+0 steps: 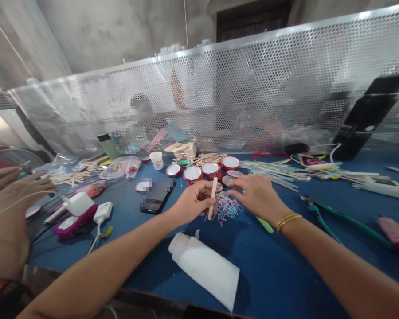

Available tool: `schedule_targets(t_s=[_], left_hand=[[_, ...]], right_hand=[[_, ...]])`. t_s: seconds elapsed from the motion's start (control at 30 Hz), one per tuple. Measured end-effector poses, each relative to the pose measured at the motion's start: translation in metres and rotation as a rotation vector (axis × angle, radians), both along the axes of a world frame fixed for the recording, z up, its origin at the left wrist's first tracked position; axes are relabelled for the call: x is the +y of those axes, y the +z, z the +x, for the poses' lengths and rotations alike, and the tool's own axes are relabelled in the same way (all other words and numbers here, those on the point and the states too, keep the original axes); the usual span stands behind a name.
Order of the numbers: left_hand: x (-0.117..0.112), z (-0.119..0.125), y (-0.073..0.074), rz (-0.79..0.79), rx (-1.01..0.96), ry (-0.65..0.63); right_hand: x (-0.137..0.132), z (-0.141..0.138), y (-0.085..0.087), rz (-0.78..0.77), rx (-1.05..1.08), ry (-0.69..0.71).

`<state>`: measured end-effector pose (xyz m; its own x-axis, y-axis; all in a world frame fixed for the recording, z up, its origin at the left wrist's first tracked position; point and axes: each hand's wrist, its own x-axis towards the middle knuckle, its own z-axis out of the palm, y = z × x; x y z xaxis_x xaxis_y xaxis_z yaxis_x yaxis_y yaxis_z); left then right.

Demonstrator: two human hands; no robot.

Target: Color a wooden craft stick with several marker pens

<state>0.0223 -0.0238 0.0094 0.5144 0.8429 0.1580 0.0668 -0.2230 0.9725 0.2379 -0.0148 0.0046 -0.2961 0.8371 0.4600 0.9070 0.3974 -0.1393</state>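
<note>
My left hand (193, 201) is closed around a flat wooden stick (213, 198), held upright over the blue table (272, 270). My right hand (255, 195) reaches beside it, fingers curled down onto a heap of small pastel rubber bands (226, 209); whether it grips any is hidden. A gold bracelet (287, 220) sits on my right wrist. Just beyond my hands stand several small red-rimmed white cups (193, 173).
A white glue tube (204, 266) lies near the front edge. A black phone (158, 196), chargers (83, 204) and cables lie left. Green-handled pliers (332, 217) rest right, with sticks (279, 170) behind. Another person's hands (9, 195) work at far left. A perforated metal screen (252, 88) closes the back.
</note>
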Motion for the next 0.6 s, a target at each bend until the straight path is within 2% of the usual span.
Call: schedule_targets(t_s=[0.07, 0.13, 0.2, 0.43, 0.6], left_hand=[[-0.002, 0.001, 0.0, 0.005, 0.029, -0.032], [-0.005, 0.001, 0.0, 0.023, 0.072, -0.061], [-0.006, 0.002, 0.0, 0.064, 0.117, -0.08], [-0.007, 0.0, 0.003, 0.14, 0.265, -0.035], [-0.008, -0.001, 0.0, 0.235, 0.313, -0.077]], right_hand=[[-0.007, -0.005, 0.004, 0.007, 0.281, 0.169], [-0.014, -0.012, 0.006, -0.043, 0.518, 0.274], [-0.018, -0.018, 0.007, -0.099, 0.624, 0.322], [-0.011, -0.012, 0.007, -0.163, 0.855, 0.223], [-0.01, -0.009, 0.006, -0.145, 0.858, 0.222]])
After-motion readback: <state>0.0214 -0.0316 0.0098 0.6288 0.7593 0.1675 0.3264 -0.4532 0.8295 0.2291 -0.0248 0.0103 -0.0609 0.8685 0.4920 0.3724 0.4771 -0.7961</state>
